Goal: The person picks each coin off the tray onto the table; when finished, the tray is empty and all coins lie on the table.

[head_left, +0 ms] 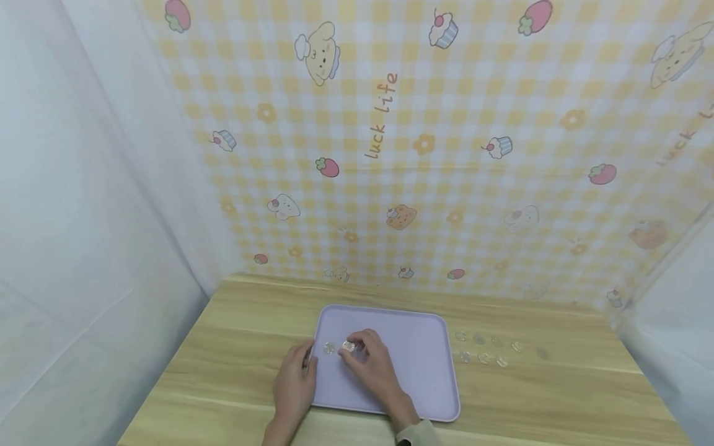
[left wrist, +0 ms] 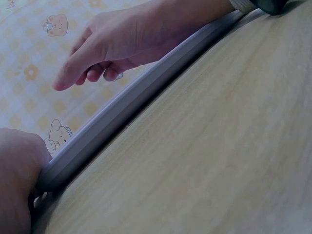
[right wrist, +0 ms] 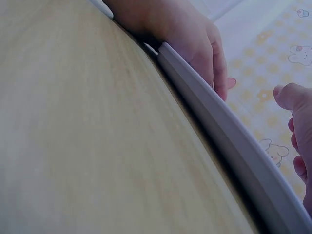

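Over the left half of a lilac tray, my right hand pinches a clear round disc between thumb and fingers. Another clear disc lies on the tray just left of it. My left hand grips the tray's left rim, thumb toward the inside. In the left wrist view, that hand meets the tray corner, and the right hand hovers above the rim. The right wrist view shows the left hand at the tray edge; the disc is mostly hidden there.
Several clear discs lie in two loose rows on the wooden table, right of the tray. A yellow checked cloth hangs behind the table, and white cloth hangs at the left side.
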`<state>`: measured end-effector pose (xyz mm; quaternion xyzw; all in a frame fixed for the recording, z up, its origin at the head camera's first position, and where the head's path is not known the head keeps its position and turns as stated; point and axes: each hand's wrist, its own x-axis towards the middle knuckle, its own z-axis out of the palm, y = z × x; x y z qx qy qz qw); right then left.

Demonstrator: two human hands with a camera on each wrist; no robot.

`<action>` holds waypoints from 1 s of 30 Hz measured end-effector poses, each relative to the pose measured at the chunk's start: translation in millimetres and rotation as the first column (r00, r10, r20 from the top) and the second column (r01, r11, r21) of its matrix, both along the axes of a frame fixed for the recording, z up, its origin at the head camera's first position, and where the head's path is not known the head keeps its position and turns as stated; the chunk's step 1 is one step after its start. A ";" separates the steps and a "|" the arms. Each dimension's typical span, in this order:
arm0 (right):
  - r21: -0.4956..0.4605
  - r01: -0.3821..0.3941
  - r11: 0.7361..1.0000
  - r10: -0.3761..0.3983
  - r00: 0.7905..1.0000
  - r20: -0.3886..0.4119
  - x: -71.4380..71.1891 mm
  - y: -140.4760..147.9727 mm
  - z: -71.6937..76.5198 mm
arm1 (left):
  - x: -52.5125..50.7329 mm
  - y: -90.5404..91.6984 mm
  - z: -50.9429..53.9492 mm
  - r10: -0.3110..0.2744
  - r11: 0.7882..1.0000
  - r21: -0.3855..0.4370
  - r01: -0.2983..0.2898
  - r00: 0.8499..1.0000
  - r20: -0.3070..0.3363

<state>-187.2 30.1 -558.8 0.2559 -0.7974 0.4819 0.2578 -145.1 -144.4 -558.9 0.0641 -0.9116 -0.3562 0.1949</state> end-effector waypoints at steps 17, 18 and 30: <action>-0.065 0.154 0.986 -0.151 0.987 0.045 8.3 51.0 5.7 | 0.0 0.3 4.4 -0.010 0.999 0.036 0.007 0.997 0.074; -0.069 0.177 0.982 -0.174 0.984 0.047 9.5 55.0 5.6 | 0.2 0.2 5.1 -0.010 0.999 0.036 0.007 0.997 0.075; -0.154 0.367 0.918 -0.361 0.930 0.066 20.9 112.7 6.9 | -0.2 0.6 2.6 -0.010 0.999 0.040 0.007 0.998 0.069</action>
